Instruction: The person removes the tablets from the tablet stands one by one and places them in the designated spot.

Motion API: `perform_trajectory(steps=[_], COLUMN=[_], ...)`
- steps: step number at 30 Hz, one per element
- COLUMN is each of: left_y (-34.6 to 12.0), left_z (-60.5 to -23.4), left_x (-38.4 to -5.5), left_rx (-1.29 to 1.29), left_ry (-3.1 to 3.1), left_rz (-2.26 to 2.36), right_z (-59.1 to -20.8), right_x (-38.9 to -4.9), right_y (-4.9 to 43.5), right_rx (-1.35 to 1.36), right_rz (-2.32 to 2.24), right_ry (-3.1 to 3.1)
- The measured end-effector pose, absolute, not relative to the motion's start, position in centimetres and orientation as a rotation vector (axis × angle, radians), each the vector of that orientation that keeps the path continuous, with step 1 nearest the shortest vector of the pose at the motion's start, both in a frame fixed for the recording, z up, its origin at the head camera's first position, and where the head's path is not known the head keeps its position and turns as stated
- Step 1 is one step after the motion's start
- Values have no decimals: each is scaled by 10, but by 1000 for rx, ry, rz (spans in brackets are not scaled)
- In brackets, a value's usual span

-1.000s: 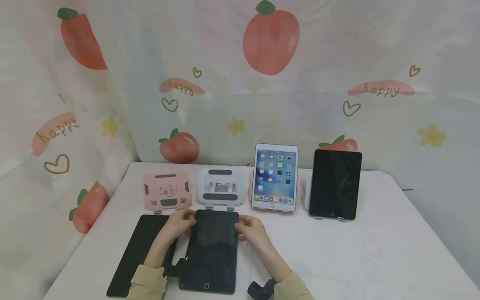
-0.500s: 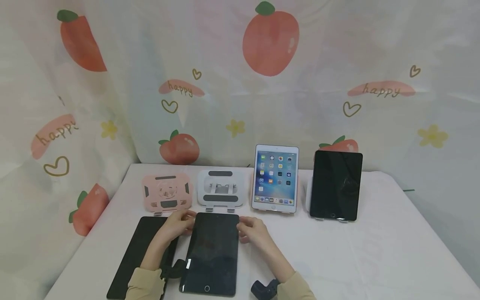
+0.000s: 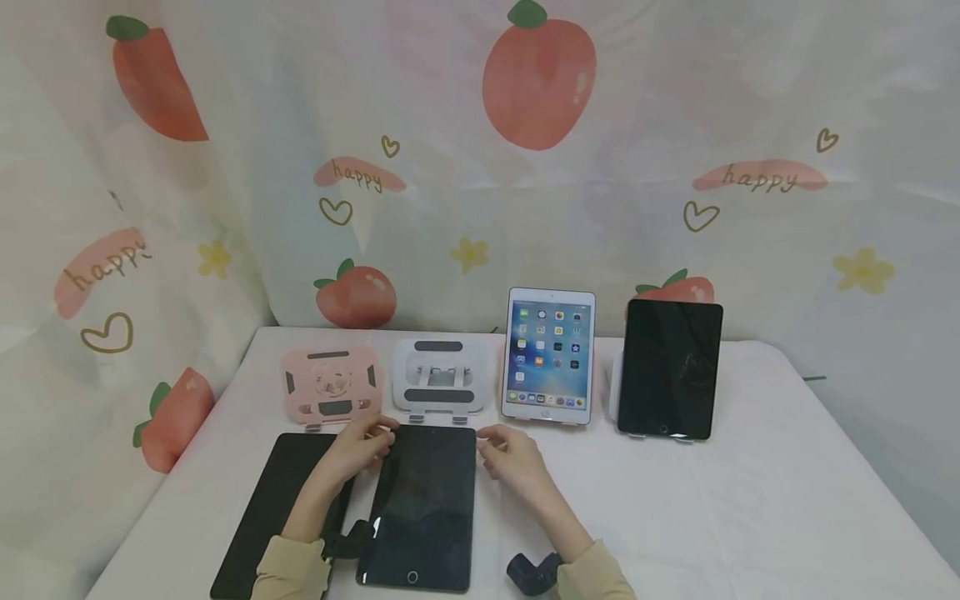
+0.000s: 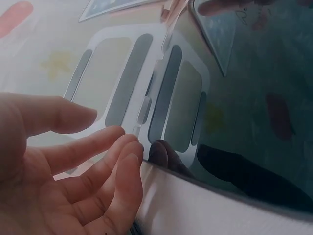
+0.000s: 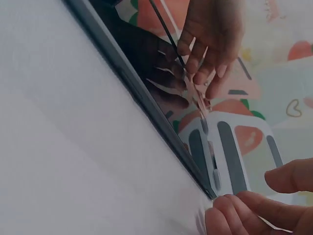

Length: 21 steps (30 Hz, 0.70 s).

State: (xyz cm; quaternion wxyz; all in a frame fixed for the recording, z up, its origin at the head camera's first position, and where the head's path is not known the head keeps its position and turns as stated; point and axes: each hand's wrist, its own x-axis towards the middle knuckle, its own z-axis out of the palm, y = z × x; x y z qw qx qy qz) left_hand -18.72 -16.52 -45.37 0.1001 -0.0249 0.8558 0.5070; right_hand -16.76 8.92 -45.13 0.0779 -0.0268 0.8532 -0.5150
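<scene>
Black glass tablet (image 3: 422, 521) with a round button lies toward the left edge of the white-clothed desk (image 3: 757, 533). I see left hand (image 3: 357, 450) and right hand (image 3: 516, 458) by its top corners, fingers bunched, pinching nothing; a shove could tip the white, rounded stand (image 3: 438, 396).

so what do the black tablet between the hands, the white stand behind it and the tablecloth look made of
Black tablet: likely glass-fronted and glossy; it mirrors the stand in the left wrist view.
White stand: smooth, perhaps plastic or painted metal; its duller grey pads could be rubber.
Tablecloth: probably fabric, matte, faintly creased.
</scene>
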Motion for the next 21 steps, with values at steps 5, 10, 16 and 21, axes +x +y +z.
perform_trajectory(steps=[5,10,16,21], left_y=[-161,-153,-144,-128], left_z=[-449,-440,-431,-429], left_x=[-186,-185,-178,-171], left_rx=[-34,46,205,184], left_ry=[2513,2505,2453,2420], left_rz=[1529,1555,1584,1614], right_z=[-446,-443,-443,-444], right_x=[-171,-177,-183,-184], right_y=[97,107,118,132], right_rx=[-22,40,80,130], right_rz=[-1544,-1565,-1597,-1622], right_ry=[2629,2650,2656,2707])
